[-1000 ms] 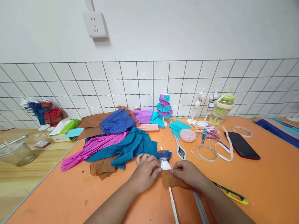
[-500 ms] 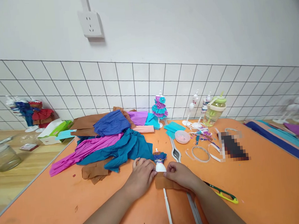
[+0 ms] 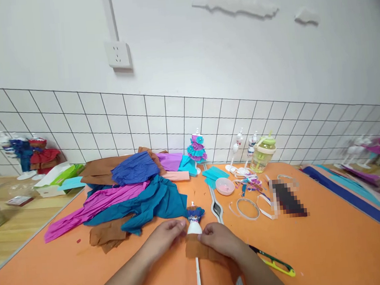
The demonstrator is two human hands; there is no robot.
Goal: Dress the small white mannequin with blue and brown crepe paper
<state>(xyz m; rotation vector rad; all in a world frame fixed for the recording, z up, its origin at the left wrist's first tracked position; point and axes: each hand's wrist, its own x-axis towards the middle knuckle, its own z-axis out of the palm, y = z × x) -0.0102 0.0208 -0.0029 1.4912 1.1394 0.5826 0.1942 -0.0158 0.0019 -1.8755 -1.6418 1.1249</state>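
Observation:
A small white dress-form figure [image 3: 194, 228] on a thin white rod lies on the orange table in front of me, its rod pointing towards me. Blue ruffled paper [image 3: 198, 212] covers its upper body. Across its lower end rests a strip of brown crepe paper [image 3: 194, 246]. My right hand [image 3: 220, 241] pinches this strip at the figure's right side, thumb against forefinger. On the other side is my left hand [image 3: 166, 237], a small gap away from the figure, fingers stretched out and holding nothing that I can see.
Crumpled crepe paper [image 3: 168, 197] in several colours is piled at left. A pink bowl [image 3: 225, 187], a tape roll [image 3: 248, 208] and a green-lidded bottle [image 3: 263, 154] stand at right. Scissors [image 3: 277, 265] with black and yellow lie by my right forearm. A decorated figure [image 3: 196, 148] stands behind.
My left hand has come away from the brown strip and the figure, towards the left. My right hand keeps its pinch. The whole view has shifted slightly upward.

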